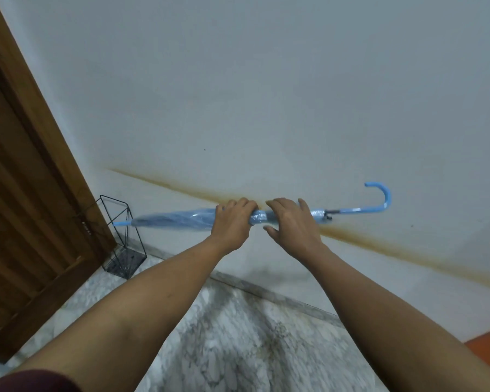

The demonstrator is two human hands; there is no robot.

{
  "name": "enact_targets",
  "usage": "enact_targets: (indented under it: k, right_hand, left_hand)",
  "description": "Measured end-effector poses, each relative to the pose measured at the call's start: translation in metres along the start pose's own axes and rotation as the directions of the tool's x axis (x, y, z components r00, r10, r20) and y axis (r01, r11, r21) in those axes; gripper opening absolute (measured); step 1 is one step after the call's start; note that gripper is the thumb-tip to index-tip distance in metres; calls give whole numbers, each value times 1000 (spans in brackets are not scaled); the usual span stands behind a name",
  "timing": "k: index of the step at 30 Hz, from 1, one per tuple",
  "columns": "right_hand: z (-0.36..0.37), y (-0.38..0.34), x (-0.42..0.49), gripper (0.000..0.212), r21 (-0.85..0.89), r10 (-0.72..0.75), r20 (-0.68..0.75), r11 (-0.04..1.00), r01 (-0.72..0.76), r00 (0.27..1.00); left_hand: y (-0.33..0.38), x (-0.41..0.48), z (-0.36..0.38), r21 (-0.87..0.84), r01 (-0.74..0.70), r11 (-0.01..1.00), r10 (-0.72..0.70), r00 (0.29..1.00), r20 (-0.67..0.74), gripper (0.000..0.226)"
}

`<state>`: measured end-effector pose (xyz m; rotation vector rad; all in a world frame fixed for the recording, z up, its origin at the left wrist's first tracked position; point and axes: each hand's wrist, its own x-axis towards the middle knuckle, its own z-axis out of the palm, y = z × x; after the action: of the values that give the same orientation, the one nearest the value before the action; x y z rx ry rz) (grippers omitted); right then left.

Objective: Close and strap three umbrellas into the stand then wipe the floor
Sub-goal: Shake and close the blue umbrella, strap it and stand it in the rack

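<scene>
**Strapping the first umbrella**

Right of the black wire umbrella stand (123, 236), which sits on the marble floor (238, 335) beside the brown wooden door (26, 179), the light-blue folded umbrella with a hooked handle (176, 220) is held level in the air, tip toward the stand and handle away from it. No umbrella is in the stand yet. To do this step well, keep the canopy rolled tight and hold the folds still while the strap closes round them. The left hand (232, 222) is closed firmly around the canopy. The right hand (290, 222) rests on the canopy farther from the stand, fingers (277, 206) loosely curled over it, thumb apart below. Whether they pinch the strap cannot be told.
</scene>
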<state>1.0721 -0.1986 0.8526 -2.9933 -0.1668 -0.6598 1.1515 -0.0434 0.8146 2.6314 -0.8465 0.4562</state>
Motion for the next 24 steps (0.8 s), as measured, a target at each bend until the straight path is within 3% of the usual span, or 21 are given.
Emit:
enact_targets:
  k: [3,5,6,8,11,13,16,20,24]
  right_hand:
    - [11,-10,-7,34,188,2,-280,981,53,960]
    - [13,-17,-12,25,398,212,-247,912,-100,945]
    - [12,-21,-9,27,543,371,-164,807,-230,914]
    - [8,-25,2,43,760,624,50,483,-435,780]
    - [5,-29,30,68,891,774,245,57,-450,584]
    - [6,-29,48,66,903,780,336,-106,-417,529]
    - [8,-29,70,45,899,710,324,-24,-438,626]
    - [14,-40,99,45,903,624,312,41,-428,716]
    - [25,-51,132,25,860,487,168,352,-369,857]
  left_hand:
    - [-11,7,5,-72,118,990,-115,992,45,26]
    - [-19,9,5,-74,176,982,-173,984,41,23]
    - [-23,10,5,-92,192,977,-190,981,37,22]
    - [-29,12,4,-170,196,966,-192,980,44,23]
    - [-34,17,3,-245,190,951,-182,982,53,25]
    - [-39,20,5,-261,201,944,-192,980,60,25]
    - [-52,23,9,-324,258,910,-251,966,66,27]
    - [-71,26,14,-425,336,840,-337,938,75,31]
    - [-90,30,18,-510,424,748,-430,896,114,33]
